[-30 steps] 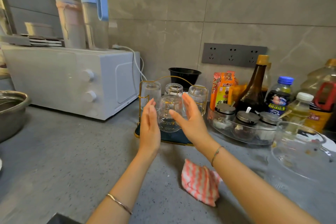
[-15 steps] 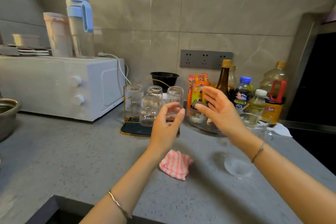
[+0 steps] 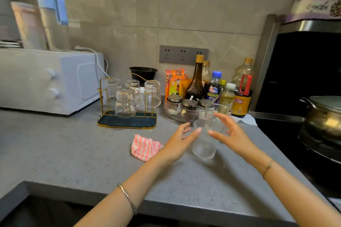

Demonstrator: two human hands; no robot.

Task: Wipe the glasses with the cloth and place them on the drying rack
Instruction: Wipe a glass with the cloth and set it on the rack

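A clear ribbed glass [image 3: 204, 145] stands upright on the grey counter [image 3: 73, 153]. My left hand [image 3: 180, 142] is just left of its rim and my right hand [image 3: 230, 134] just right of it, both with fingers spread and holding nothing. I cannot tell whether the fingertips touch the glass. A pink-and-white striped cloth [image 3: 144, 147] lies crumpled on the counter to the left of my left hand. Further back stands the gold wire drying rack [image 3: 127, 123] with a dark tray, holding several upturned glasses [image 3: 125, 102].
A white oven [image 3: 49, 79] with tumblers on top stands at the back left. Sauce bottles [image 3: 196, 81] and a glass dish of lidded jars [image 3: 184, 110] crowd the back right. A stove with a metal pot [image 3: 324, 114] lies at the right. The counter's front edge is near.
Both hands left the drying rack and swung right and nearer to me, closing in on either side of the ribbed glass. The camera view turned right too.
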